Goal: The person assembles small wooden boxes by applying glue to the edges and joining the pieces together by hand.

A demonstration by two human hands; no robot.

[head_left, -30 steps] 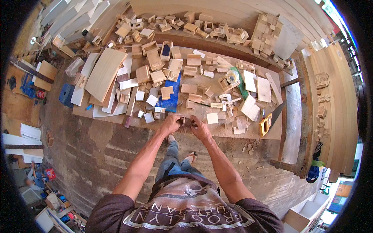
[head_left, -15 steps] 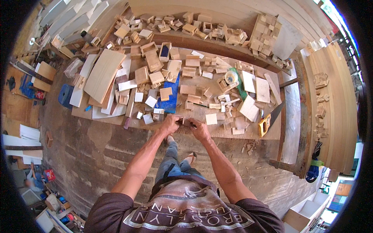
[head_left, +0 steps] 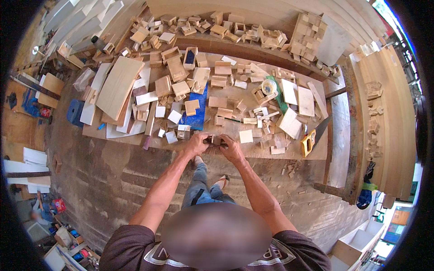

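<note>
At the near edge of the workbench (head_left: 176,147), both hands are closed around a small wooden piece (head_left: 216,140). My left hand (head_left: 197,143) grips it from the left, and my right hand (head_left: 232,148) from the right. Fingers cover much of the piece, and dark spots show beside it that I cannot make out. A pale square wood block (head_left: 246,136) lies just right of my right hand. Beyond my left hand are a blue sheet (head_left: 197,118) and small white-faced blocks (head_left: 171,137).
A handsaw with a yellow handle (head_left: 308,143) lies at the bench's right end. Wooden boards (head_left: 120,88) are stacked at the left. Small wooden boxes and offcuts (head_left: 176,70) cover the middle, with a round tub (head_left: 269,87) among them. A blue stool (head_left: 75,112) stands on the floor.
Both hands stay in nearly the same place, gripping the wooden piece. The piece shows slightly more between the fingers now. The whole view has shifted a little.
</note>
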